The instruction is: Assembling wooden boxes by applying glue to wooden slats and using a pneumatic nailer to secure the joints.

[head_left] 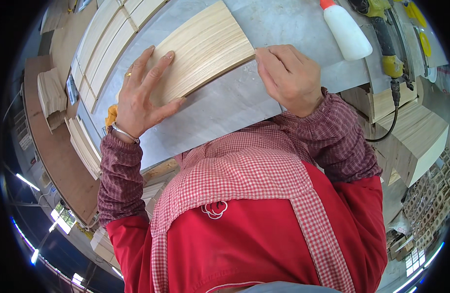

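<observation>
A pale wooden board (205, 46) with straight grain lies flat on the grey worktop (225, 105) before me. Spread over its left end is my left hand (142, 93), thumb and fingers apart, with a ring on one finger and a bracelet at the wrist. At the board's right end, my right hand (288, 73) is curled, its fingertips pressed together against the corner. Whatever those fingers may pinch is hidden or too small to name. To the right of the board, a white squeeze bottle (346, 31) with a red cap lies on the worktop.
Stacked wooden boards (105, 44) lie at the far left, with more wood pieces (52, 95) beyond them. A yellow-and-black power tool (386, 44) with a cable (396, 115) sits at the right. Below it stands a wooden stack (410, 132).
</observation>
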`<state>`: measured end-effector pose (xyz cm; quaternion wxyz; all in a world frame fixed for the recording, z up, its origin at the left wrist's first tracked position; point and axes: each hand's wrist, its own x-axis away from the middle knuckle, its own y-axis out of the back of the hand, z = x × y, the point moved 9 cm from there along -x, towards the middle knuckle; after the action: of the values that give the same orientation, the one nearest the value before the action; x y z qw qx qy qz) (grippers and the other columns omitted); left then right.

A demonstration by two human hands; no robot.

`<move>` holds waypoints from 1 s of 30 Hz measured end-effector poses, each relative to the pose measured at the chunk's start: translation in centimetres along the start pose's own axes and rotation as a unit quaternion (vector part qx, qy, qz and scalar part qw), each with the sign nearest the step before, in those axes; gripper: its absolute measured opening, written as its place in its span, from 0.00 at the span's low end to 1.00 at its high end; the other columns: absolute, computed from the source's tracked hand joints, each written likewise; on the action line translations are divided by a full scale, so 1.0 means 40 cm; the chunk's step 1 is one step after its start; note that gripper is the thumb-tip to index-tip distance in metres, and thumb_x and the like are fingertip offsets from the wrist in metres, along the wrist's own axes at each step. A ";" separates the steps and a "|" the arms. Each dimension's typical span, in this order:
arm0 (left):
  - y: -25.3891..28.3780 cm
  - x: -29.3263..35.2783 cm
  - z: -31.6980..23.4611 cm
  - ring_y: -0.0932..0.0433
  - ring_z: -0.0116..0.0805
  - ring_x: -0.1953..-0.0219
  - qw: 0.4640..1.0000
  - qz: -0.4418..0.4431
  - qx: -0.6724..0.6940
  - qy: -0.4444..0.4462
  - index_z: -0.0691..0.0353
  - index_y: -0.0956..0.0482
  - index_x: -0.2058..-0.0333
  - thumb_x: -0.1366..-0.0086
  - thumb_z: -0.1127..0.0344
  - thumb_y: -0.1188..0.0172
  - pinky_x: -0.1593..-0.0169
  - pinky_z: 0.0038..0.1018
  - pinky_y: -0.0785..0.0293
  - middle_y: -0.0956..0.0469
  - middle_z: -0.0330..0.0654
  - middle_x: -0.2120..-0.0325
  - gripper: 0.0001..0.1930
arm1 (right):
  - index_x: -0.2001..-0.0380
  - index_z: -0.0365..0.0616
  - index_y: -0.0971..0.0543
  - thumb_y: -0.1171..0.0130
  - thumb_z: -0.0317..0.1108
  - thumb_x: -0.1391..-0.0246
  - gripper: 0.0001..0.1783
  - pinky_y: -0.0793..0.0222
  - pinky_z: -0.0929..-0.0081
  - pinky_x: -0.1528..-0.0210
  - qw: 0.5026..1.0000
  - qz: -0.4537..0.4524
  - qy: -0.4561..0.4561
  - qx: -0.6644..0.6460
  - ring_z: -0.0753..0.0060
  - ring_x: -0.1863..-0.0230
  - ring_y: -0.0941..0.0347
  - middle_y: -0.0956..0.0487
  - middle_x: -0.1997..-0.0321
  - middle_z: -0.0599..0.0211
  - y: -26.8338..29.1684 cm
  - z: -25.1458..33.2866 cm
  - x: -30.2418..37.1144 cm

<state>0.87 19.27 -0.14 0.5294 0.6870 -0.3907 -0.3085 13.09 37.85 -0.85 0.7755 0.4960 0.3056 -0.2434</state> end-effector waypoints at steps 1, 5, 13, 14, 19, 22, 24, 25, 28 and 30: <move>-0.001 0.001 0.000 0.32 0.49 0.45 1.000 0.000 -0.001 0.001 0.41 0.32 0.41 0.56 0.44 0.32 0.49 0.39 0.27 0.39 0.48 0.41 0.40 | 0.69 0.43 0.25 0.37 0.22 0.64 0.14 0.40 0.84 0.80 1.000 -0.004 0.006 0.002 0.79 0.78 0.37 0.31 0.72 0.73 0.002 0.002 0.000; 0.000 0.001 0.001 0.32 0.49 0.45 1.000 -0.002 -0.004 -0.006 0.41 0.32 0.41 0.56 0.44 0.32 0.49 0.39 0.26 0.39 0.48 0.41 0.40 | 0.69 0.43 0.25 0.37 0.23 0.64 0.13 0.39 0.83 0.79 1.000 -0.011 0.016 0.003 0.78 0.78 0.36 0.30 0.71 0.72 0.006 0.005 -0.001; 0.005 -0.007 0.002 0.33 0.49 0.45 1.000 0.013 0.000 0.002 0.43 0.32 0.41 0.56 0.43 0.31 0.48 0.39 0.28 0.38 0.49 0.41 0.41 | 0.68 0.42 0.23 0.37 0.24 0.60 0.12 0.38 0.83 0.78 0.964 0.051 -0.155 -0.209 0.77 0.78 0.34 0.27 0.70 0.70 -0.013 -0.072 -0.001; 0.007 -0.009 -0.002 0.33 0.49 0.45 1.000 0.017 0.000 0.002 0.44 0.32 0.42 0.56 0.44 0.31 0.48 0.39 0.28 0.38 0.50 0.41 0.41 | 0.66 0.41 0.23 0.38 0.24 0.57 0.11 0.37 0.84 0.76 0.952 0.051 -0.184 -0.239 0.77 0.77 0.33 0.26 0.70 0.70 -0.016 -0.085 -0.006; 0.014 -0.032 -0.028 0.34 0.50 0.44 1.000 0.020 0.008 0.001 0.51 0.31 0.43 0.58 0.47 0.29 0.45 0.40 0.32 0.38 0.51 0.42 0.41 | 0.61 0.37 0.22 0.41 0.25 0.50 0.10 0.34 0.86 0.72 0.907 0.052 -0.268 -0.320 0.78 0.74 0.31 0.24 0.69 0.68 -0.046 -0.117 -0.020; 0.010 -0.055 -0.048 0.35 0.51 0.42 0.999 -0.006 0.041 0.004 0.56 0.32 0.45 0.61 0.54 0.25 0.41 0.41 0.34 0.38 0.51 0.41 0.42 | 0.60 0.37 0.22 0.42 0.27 0.47 0.10 0.34 0.86 0.71 0.911 0.071 -0.274 -0.300 0.78 0.74 0.32 0.25 0.68 0.68 -0.073 -0.110 -0.032; 0.009 -0.061 -0.058 0.35 0.51 0.42 0.999 -0.006 0.040 0.013 0.57 0.32 0.45 0.61 0.54 0.25 0.42 0.41 0.34 0.38 0.51 0.42 0.42 | 0.60 0.37 0.22 0.41 0.27 0.48 0.11 0.34 0.86 0.72 0.917 0.070 -0.265 -0.289 0.78 0.74 0.32 0.25 0.68 0.68 -0.079 -0.100 -0.045; 0.009 -0.064 -0.060 0.35 0.51 0.42 0.999 -0.007 0.043 0.022 0.57 0.32 0.46 0.61 0.54 0.24 0.42 0.41 0.34 0.37 0.52 0.42 0.42 | 0.60 0.37 0.22 0.41 0.26 0.48 0.11 0.34 0.85 0.72 0.924 0.072 -0.256 -0.277 0.78 0.74 0.32 0.25 0.67 0.68 -0.080 -0.093 -0.052; 0.005 -0.068 -0.057 0.35 0.51 0.42 0.998 -0.008 0.046 0.041 0.58 0.32 0.47 0.62 0.54 0.24 0.42 0.42 0.34 0.37 0.52 0.42 0.42 | 0.60 0.37 0.22 0.41 0.26 0.49 0.12 0.35 0.85 0.72 0.935 0.074 -0.238 -0.252 0.77 0.74 0.32 0.26 0.67 0.68 -0.086 -0.084 -0.063; -0.001 -0.066 -0.053 0.35 0.51 0.43 0.998 -0.019 0.051 0.036 0.57 0.31 0.46 0.60 0.51 0.25 0.43 0.42 0.34 0.37 0.52 0.42 0.41 | 0.60 0.40 0.23 0.40 0.27 0.52 0.13 0.36 0.84 0.74 0.958 0.064 -0.198 -0.196 0.76 0.74 0.33 0.29 0.68 0.69 -0.080 -0.074 -0.072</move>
<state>1.34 22.58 0.40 0.5019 0.7307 -0.3737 -0.2730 8.20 39.54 -1.73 0.9165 0.2946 0.1547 -0.2220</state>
